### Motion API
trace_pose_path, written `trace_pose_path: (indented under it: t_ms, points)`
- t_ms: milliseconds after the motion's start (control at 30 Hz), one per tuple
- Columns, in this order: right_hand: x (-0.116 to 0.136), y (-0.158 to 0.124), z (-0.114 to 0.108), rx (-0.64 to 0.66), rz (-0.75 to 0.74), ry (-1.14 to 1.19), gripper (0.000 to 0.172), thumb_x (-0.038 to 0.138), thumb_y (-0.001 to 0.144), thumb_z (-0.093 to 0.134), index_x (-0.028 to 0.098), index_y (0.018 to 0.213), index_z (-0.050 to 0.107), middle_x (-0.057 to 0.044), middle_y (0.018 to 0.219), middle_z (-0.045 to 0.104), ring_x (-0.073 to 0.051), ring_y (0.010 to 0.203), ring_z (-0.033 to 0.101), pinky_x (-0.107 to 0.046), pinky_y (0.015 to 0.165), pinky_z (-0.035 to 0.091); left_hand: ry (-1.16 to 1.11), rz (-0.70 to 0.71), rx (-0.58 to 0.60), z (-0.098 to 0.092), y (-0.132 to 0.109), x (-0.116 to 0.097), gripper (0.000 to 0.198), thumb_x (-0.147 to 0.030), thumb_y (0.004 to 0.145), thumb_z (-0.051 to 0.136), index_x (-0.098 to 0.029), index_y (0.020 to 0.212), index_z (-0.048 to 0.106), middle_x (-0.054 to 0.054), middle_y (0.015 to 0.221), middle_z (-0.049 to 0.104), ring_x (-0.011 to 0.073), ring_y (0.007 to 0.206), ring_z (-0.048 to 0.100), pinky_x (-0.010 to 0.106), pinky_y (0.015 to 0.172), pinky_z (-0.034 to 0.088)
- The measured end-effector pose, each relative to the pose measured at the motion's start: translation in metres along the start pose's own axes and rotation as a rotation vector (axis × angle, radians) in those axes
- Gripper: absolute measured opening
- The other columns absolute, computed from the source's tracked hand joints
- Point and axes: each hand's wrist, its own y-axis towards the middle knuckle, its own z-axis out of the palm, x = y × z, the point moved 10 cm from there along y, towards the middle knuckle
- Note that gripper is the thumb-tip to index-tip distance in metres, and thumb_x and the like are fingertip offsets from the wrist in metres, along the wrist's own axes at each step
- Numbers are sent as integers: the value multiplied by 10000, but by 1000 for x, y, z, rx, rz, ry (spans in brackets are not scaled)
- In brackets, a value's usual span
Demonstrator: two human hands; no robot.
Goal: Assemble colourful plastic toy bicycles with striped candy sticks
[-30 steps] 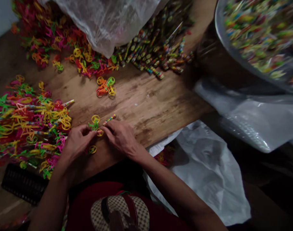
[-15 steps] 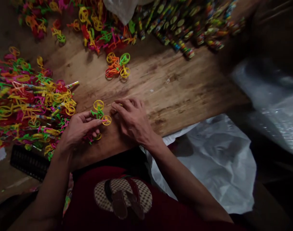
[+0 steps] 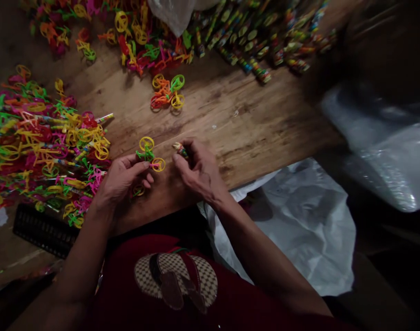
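Observation:
My left hand (image 3: 124, 181) is closed over the table's near edge. Between its thumb and fingers is a small plastic toy bicycle (image 3: 146, 154), green and pink with yellow wheels. Another yellow wheel (image 3: 138, 190) shows below these fingers; what it belongs to is mostly hidden. To the right, my right hand (image 3: 202, 170) pinches a slim tube in a colourful printed wrapper (image 3: 181, 149), its end pointing toward the bicycle. A gap separates the two. Beyond my hands, several toy bicycles (image 3: 166, 93) in orange, red, green and yellow lie in a small cluster.
Finished-looking toy bicycles with tubes form a big heap (image 3: 51, 147) at left. More bicycles (image 3: 137, 41) and a pile of wrapped tubes (image 3: 251, 37) lie at the back. A black slotted tray (image 3: 40, 230), a white sack (image 3: 299, 225) and clear plastic bags (image 3: 396, 156) flank the wooden table (image 3: 265, 124).
My right hand has turned and lifted from the tabletop, so the wrapped tube in its fingers now shows. My left hand has shifted slightly right with the toy bicycle.

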Motion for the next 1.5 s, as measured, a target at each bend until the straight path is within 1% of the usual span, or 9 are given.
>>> trace_pose_path:
  t_ms: [133,267,367,500,800,967,1067,1167,1500]
  points:
    - [16,5,12,113,-124,-37,226,266,993,459,181,989,668,-49,886,683,-163,817,610,-305,765,507,-43,20,6,8,5,0,339,-281,697,799,-131,955,640,42,809,738,132,547,677,206,469,541]
    - [25,3,13,166,-234,-18,221,231,976,510,200,1041,719,-49,892,707,-167,829,617,-319,784,518,-46,8,30,13,8,2,311,-310,738,769,-136,954,627,52,890,742,139,554,693,221,462,562]
    - [12,5,4,134,-137,156,184,298,956,588,197,1017,729,-45,919,732,-158,824,654,-306,764,539,-64,-29,49,14,8,4,302,-288,729,777,-140,941,622,11,784,711,135,525,680,205,427,543]
    - [-12,7,0,122,64,340,268,456,870,712,205,962,744,-26,897,755,-152,792,683,-280,719,561,-112,-96,71,17,8,8,324,-287,710,798,-153,939,610,-20,711,676,131,488,663,184,378,500]
    - [-14,5,3,164,124,494,254,443,819,769,217,933,780,-14,901,785,-145,811,713,-282,770,593,-212,-57,182,35,10,4,349,-318,664,866,-122,859,654,-8,683,669,103,473,624,176,381,504]
    - [-6,4,-1,199,50,489,309,507,852,721,213,932,773,-35,922,782,-162,851,716,-310,804,591,-260,-70,267,51,7,3,312,-310,681,848,-100,845,686,-2,638,654,97,434,587,176,358,483]
    - [7,4,-14,129,-100,327,263,463,907,669,220,902,769,-40,842,758,-156,769,683,-310,730,564,-249,-68,221,53,6,4,274,-275,692,830,-90,845,698,5,646,657,90,454,589,160,352,467]
    - [17,4,-18,134,-208,206,217,412,910,678,218,865,767,-35,749,719,-155,703,648,-310,676,530,-257,-74,182,54,6,6,255,-268,692,825,-87,814,691,5,656,656,79,454,580,152,347,460]
    - [-3,2,-8,147,-84,439,237,438,897,697,212,940,756,-25,861,748,-138,798,681,-282,747,554,-380,-63,272,57,8,8,278,-282,700,839,-111,850,679,-32,619,635,83,413,577,150,334,463]
